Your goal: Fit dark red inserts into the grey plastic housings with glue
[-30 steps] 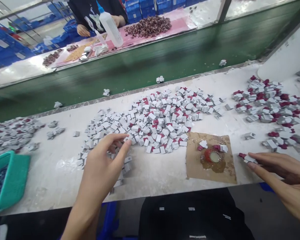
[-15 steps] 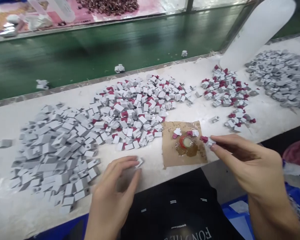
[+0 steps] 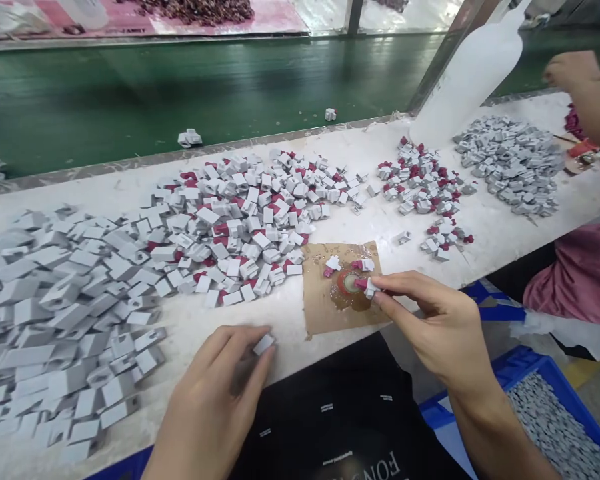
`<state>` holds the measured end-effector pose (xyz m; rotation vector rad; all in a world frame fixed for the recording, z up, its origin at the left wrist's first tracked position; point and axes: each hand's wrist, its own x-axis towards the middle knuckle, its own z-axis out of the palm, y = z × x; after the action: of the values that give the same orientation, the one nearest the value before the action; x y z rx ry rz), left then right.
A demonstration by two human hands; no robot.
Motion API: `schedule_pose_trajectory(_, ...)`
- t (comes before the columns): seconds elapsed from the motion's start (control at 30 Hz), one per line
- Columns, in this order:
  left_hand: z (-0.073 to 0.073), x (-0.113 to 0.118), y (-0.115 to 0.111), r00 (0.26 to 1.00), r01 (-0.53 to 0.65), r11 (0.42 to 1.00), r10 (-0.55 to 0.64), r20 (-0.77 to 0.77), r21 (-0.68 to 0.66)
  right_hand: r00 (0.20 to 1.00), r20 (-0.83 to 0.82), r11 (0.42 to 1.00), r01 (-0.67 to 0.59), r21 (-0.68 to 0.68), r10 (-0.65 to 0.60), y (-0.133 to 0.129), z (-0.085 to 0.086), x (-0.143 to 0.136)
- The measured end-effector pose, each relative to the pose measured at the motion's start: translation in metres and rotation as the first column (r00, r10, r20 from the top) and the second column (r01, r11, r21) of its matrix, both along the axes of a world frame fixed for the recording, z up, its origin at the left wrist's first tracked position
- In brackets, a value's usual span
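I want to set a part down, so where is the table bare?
Bare table shows between your left hand and the cardboard, and as a thin strip between the mixed pile and the green belt. The gray heap crowds the left; two parts, a red-rimmed dish and your right hand crowd the cardboard.

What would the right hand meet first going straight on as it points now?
Likely the red-rimmed dish, on the cardboard, met first by the maroon end of the held piece. They overlap in view; depth is unclear, so they may be touching.
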<state>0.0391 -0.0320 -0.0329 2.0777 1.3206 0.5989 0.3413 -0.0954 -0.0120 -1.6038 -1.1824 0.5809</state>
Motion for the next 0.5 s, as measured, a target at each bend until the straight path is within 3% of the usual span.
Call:
schedule_pose_trajectory(0.13, 0.005, 0.004, 0.002, 0.999, 0.044, 0.998, -0.043, 0.005, -0.042, 1.000, -0.009, 1.000, -0.022, 0.010, 0.023, 0.002, 0.003, -0.001)
schedule_pose_trajectory(0.27, 0.019, 0.029, 0.011, 0.970, 0.002, 0.965, 0.062, 0.235, -0.261, 0.998, -0.063, 1.000, 0.000, 0.014, 0.001, 0.005, 0.013, 0.001)
schedule_pose_trajectory(0.37, 0.031, 0.062, 0.021, 0.882, 0.066, 0.880, 0.170, 0.440, -0.471, 0.969, -0.247, 1.000, 0.018, 0.000, -0.017, 0.008, 0.019, 0.001)
schedule_pose_trajectory(0.5, 0.037, 0.099, 0.032, 0.746, 0.221, 0.808, 0.221, 0.629, -0.546, 0.871, -0.487, 0.998, -0.059, 0.014, 0.058, 0.015, 0.020, -0.002)
